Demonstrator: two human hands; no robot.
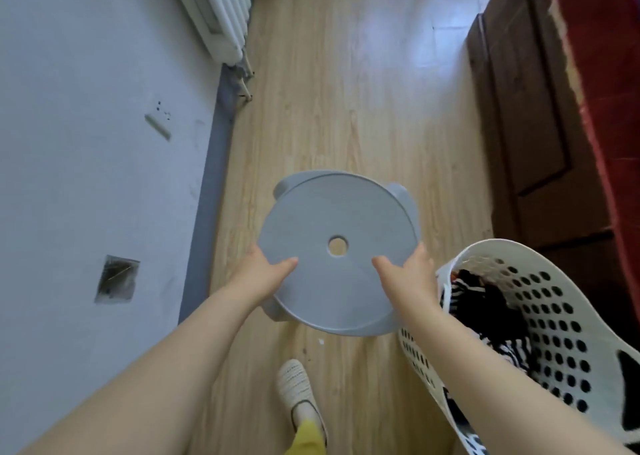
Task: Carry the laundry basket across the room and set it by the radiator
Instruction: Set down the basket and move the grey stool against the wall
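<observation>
In the head view, both hands grip a round grey stool (pixel 332 257) by its seat rim: the left hand (pixel 263 274) on its left edge, the right hand (pixel 412 274) on its right edge, thumbs lying on top. The white perforated laundry basket (pixel 540 319), holding striped clothes, sits just right of the stool, touched by neither set of fingers. The radiator (pixel 221 8) hangs far beyond the stool, upper left.

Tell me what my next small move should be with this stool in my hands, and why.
Probably set the grey stool aside by the wall. Both your left hand and right hand grip its seat, while the laundry basket waits at your right, far from the radiator.
</observation>
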